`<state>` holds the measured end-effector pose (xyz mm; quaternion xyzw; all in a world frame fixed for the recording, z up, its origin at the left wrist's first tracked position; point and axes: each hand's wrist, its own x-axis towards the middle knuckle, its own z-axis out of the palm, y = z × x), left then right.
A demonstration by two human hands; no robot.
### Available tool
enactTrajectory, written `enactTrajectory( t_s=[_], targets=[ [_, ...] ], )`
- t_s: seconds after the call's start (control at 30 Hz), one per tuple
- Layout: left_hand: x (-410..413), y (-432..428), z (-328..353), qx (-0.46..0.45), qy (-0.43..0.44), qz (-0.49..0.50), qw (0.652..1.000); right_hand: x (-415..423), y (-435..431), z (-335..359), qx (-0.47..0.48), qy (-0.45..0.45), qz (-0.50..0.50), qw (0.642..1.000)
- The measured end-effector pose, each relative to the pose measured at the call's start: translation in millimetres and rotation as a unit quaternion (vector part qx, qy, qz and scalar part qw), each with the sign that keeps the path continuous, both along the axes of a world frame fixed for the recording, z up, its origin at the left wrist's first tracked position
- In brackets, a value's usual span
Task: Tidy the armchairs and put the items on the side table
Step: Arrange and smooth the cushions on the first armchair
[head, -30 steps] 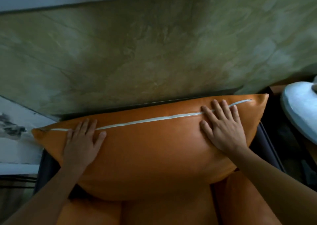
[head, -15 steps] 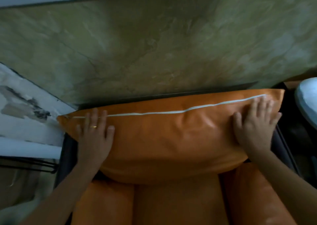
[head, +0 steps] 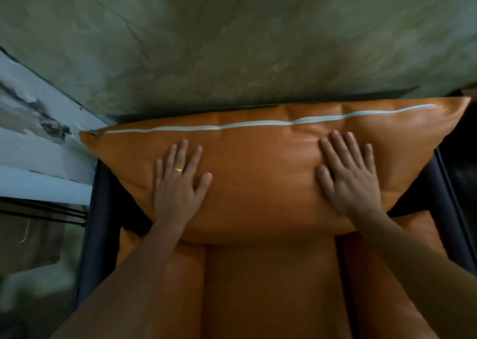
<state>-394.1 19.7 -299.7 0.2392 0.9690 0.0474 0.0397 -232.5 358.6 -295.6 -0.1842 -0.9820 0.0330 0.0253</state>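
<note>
Head view is showing both hands lying flat, fingers spread: left hand (head: 178,183) and right hand (head: 348,178) pressing the orange leather back cushion (head: 258,173) propped in the armchair (head: 258,287). It is looking soft, light, slippery; its corners probably offer the best hold.

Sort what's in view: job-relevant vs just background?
In the job:
orange cushion, under both palms
left hand, flat on it
right hand, flat on it
armchair frame
seat cushions

Background:
green marbled wall
white panel at left
</note>
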Motion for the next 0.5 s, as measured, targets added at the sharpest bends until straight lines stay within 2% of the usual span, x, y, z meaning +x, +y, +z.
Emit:
enactTrajectory(
  t_s=[0.13,0.27,0.4,0.47,0.5],
  targets=[
    [-22.6,-57.9,7.4,0.001,-0.03,0.07,0.997,24.4,26.3,6.5,0.008,-0.021,-0.064,0.998],
    [-35.2,-79.8,16.1,0.0,-0.051,0.06,0.997,36.7,32.2,8.5,-0.007,-0.007,-0.154,0.988],
    [-11.0,-62.0,27.8,0.071,-0.052,0.096,0.991,40.3,13.8,12.3,-0.055,0.045,-0.257,0.964],
    [19.5,-46.9,27.7,0.081,-0.035,0.05,0.995,43.7,-9.0,13.3,-0.069,0.066,-0.259,0.961],
    [36.2,-36.5,23.6,0.08,-0.026,0.008,0.996,44.9,-24.6,11.8,-0.067,0.067,-0.23,0.969]
  ],
)
